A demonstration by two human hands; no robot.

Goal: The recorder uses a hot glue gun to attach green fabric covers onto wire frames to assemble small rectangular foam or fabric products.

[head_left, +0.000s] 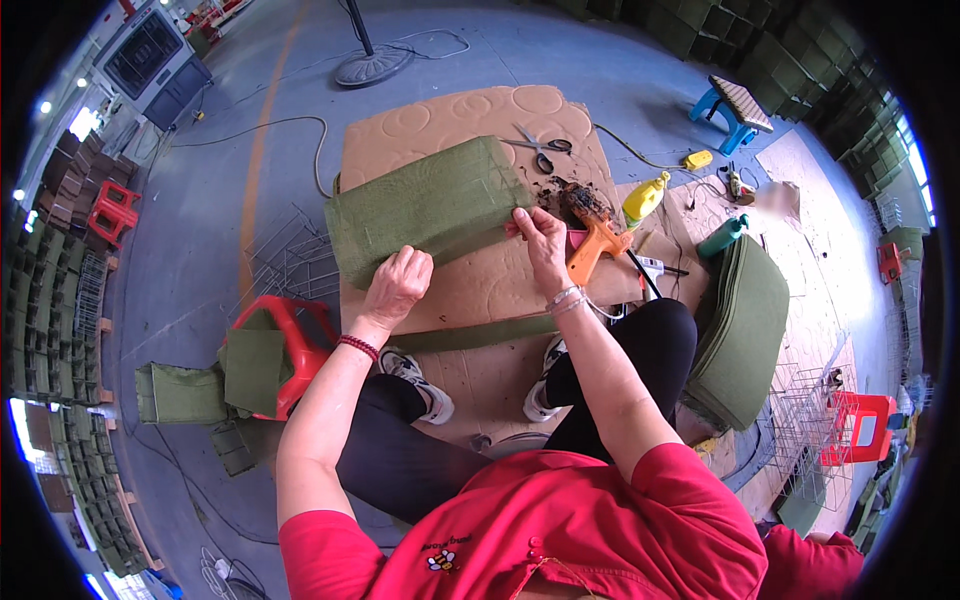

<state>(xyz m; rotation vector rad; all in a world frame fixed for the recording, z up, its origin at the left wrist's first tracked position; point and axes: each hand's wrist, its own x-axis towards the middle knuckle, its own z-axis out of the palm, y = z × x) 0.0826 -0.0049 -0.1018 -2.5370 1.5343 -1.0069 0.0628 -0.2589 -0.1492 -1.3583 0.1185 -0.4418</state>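
Observation:
A long green fabric-covered box (425,205) lies at a slant on a cardboard-topped work surface (400,125) in front of me. My left hand (400,285) is closed at its near left edge, knuckles up, the fingertips hidden. At the near right corner my right hand (541,240) pinches the box's edge between thumb and fingers. Just right of that hand lies an orange glue gun (598,245), its nozzle end caked with dark residue. Beyond the box rests a pair of dark-handled scissors (545,155), blades spread. A green strip (480,333) runs along the near side of the work surface.
Right of my knee leans a stack of green panels (740,335). A yellow bottle (645,200), a teal bottle (722,236) and cords lie nearby. Left stands a red stool (290,345) with green pieces. Farther off are a blue-legged stool (732,112) and a round fan base (373,68).

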